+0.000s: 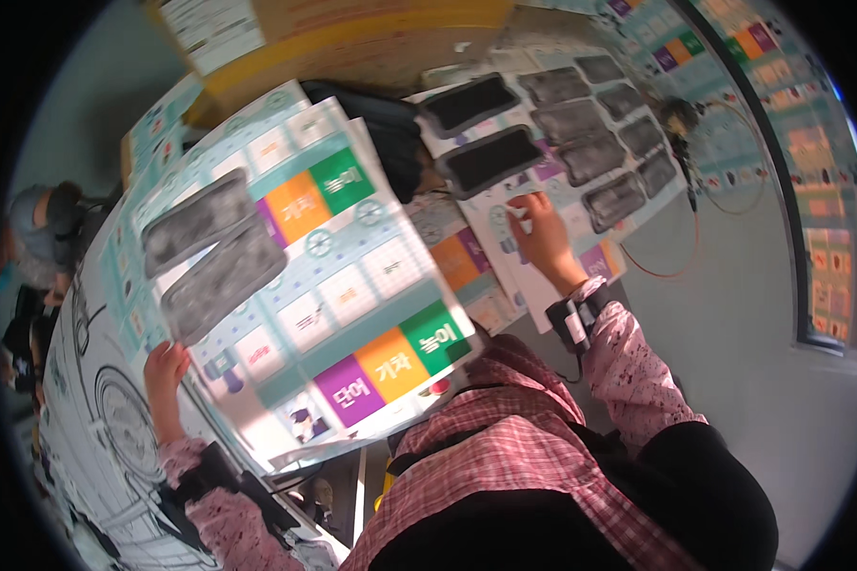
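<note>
My left hand (pixel 165 381) is at the left edge of a stack of printed card sheets (pixel 352 295), its fingers curled against that edge. The top sheet has teal bands and purple, orange and green blocks. Two flat grey pieces with rounded corners lie on it, the lower grey piece (pixel 224 281) just above my left fingers. Over another printed sheet (pixel 495 214) on the right, my right hand (pixel 548 243) has thumb and forefinger slightly apart, with nothing visible between them. Two black pieces, one the nearer black piece (pixel 488 162), and several grey pieces (pixel 590 157) lie on that sheet.
A large cardboard box (pixel 352 43) stands behind the sheets. Beside it is a dark bag-like thing (pixel 381 133). A cable (pixel 695 224) loops at the right, near a dark-framed panel (pixel 767 114). Other people (pixel 43 228) are at the far left.
</note>
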Motion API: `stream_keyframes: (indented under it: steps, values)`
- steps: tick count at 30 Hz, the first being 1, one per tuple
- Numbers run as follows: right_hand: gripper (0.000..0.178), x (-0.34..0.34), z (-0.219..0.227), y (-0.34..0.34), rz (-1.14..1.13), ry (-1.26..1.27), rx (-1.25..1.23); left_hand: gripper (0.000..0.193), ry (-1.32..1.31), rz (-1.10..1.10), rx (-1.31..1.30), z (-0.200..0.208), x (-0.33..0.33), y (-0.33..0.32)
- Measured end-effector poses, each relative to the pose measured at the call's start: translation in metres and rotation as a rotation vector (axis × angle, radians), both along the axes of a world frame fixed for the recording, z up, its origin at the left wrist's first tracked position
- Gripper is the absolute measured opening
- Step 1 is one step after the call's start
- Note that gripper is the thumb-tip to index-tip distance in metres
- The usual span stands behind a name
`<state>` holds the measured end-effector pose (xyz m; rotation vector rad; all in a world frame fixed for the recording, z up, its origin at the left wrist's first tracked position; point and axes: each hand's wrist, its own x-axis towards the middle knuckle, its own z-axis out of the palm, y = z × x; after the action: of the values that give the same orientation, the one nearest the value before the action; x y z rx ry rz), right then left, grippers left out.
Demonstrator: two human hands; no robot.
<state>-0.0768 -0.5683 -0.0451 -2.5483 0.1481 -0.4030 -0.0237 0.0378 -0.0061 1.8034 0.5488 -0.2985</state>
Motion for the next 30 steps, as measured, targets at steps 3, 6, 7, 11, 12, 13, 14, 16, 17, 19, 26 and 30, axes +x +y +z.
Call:
stream_keyframes:
  steps: [3, 6, 7, 11, 12, 13, 14, 16, 17, 19, 26, 30]
  values:
    - [0.006, -0.03, -0.021, -0.097, -0.244, 0.076, -0.171, 0.051, 0.076, -0.034, -0.049, 0.023, 0.0, -0.006]
    - [0.008, -0.055, -0.023, -0.152, -0.439, 0.13, -0.217, 0.053, 0.1, -0.043, -0.124, 0.036, 0.003, -0.026]
    - [0.008, -0.061, -0.023, -0.165, -0.46, 0.143, -0.219, 0.054, 0.089, -0.026, -0.174, 0.037, 0.001, -0.033]
    - [0.01, -0.072, -0.035, -0.179, -0.412, 0.243, -0.316, 0.05, -0.013, 0.189, -0.055, 0.0, 0.002, 0.014]
    - [0.013, -0.07, -0.037, -0.175, -0.355, 0.252, -0.397, 0.049, 0.01, 0.1, 0.346, -0.012, 0.005, 0.041]
    - [0.015, -0.071, -0.04, -0.176, -0.301, 0.261, -0.482, 0.048, 0.031, 0.004, 0.742, -0.023, 0.008, 0.055]
    - [0.019, -0.078, -0.05, -0.185, -0.298, 0.263, -0.49, 0.048, 0.031, -0.013, 0.74, -0.032, 0.013, 0.052]
    - [0.018, -0.08, -0.052, -0.189, -0.281, 0.244, -0.527, 0.047, -0.106, 0.066, 0.731, -0.036, 0.014, 0.05]
    - [0.017, -0.079, -0.052, -0.189, -0.257, 0.218, -0.571, 0.047, -0.107, 0.062, 0.736, -0.034, 0.016, 0.053]
    - [0.018, -0.078, -0.05, -0.193, -0.25, 0.214, -0.569, 0.045, -0.1, 0.135, 0.641, -0.029, 0.019, 0.051]
    - [0.023, -0.073, -0.047, -0.203, -0.186, 0.153, -0.622, 0.037, 0.028, 0.242, 0.673, -0.009, 0.032, 0.019]
    - [0.024, -0.078, -0.043, -0.207, -0.108, 0.157, -0.546, 0.036, -0.073, 0.107, 0.829, 0.001, 0.027, 0.0]
